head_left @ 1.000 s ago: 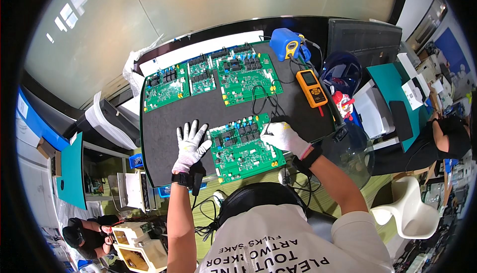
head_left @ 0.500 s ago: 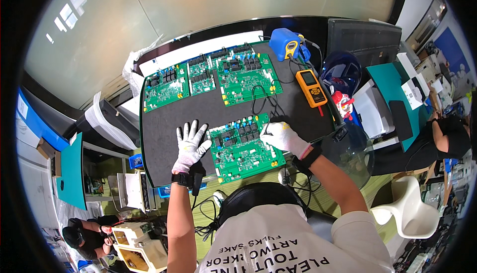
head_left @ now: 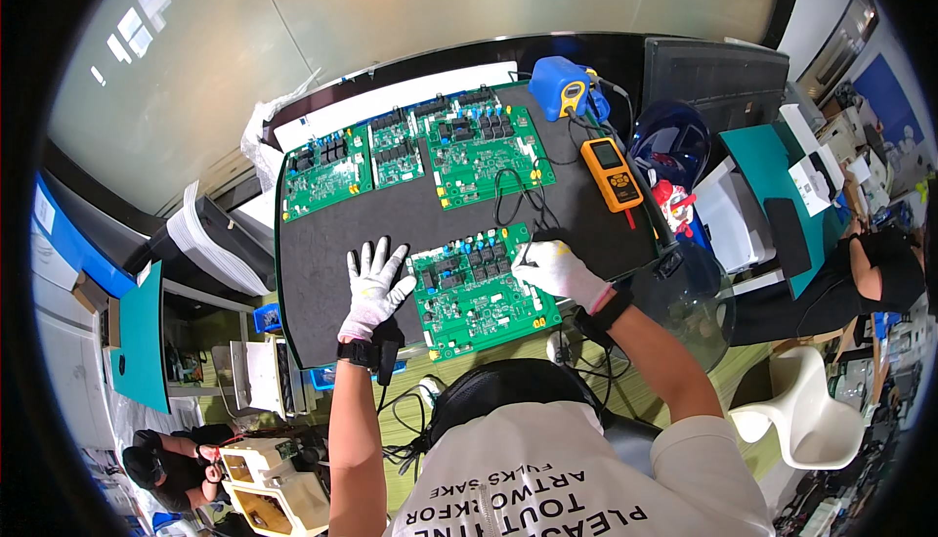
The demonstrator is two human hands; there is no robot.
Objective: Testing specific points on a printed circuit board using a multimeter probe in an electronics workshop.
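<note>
Cable (head_left: 499, 207) between green circuit boards (head_left: 479, 317), orange meter (head_left: 612, 174) nearby.

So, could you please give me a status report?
Left hand spread, left of near board. Right hand over its right edge, grip unclear. Cable loops just beyond.

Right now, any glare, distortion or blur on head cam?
Head view: window-shaped glare on pale panel, upper left; head view: black fisheye corners, tabletop bowed along its left edge; head view: left hand and right hand show no obvious motion blur, circuit board markings too small to read.
</note>
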